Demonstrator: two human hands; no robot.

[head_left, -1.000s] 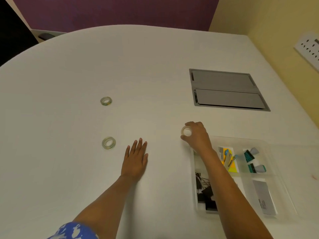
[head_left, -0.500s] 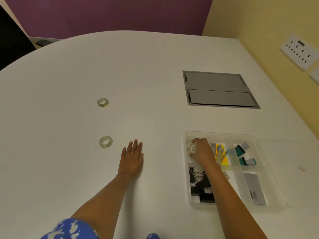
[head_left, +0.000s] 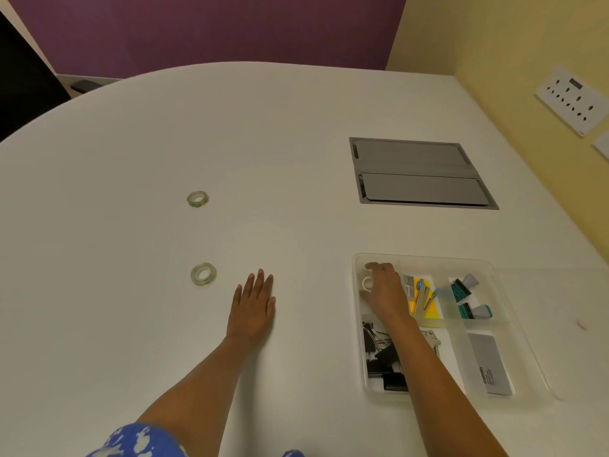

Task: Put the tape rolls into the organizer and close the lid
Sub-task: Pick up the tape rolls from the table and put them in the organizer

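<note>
Inside organizer (head_left: pixel 357 324), right hand (head_left: pixel 384 290) grips one tape roll (head_left: pixel 367 283); left hand (head_left: pixel 253 308) flat, empty.

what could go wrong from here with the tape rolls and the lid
1. The right hand has a tape roll low in the organizer's far-left compartment; released on edge, it might roll or sit too high for the lid.
2. Two tape rolls lie on the table and could be forgotten.
3. The clear lid lies open on the right, hard to see.

Probably an office: white meeting table (head_left: pixel 164 159) with inset cable hatch (head_left: pixel 418 173), wall sockets (head_left: pixel 573 100), stationery organizer (head_left: pixel 425 258).
</note>
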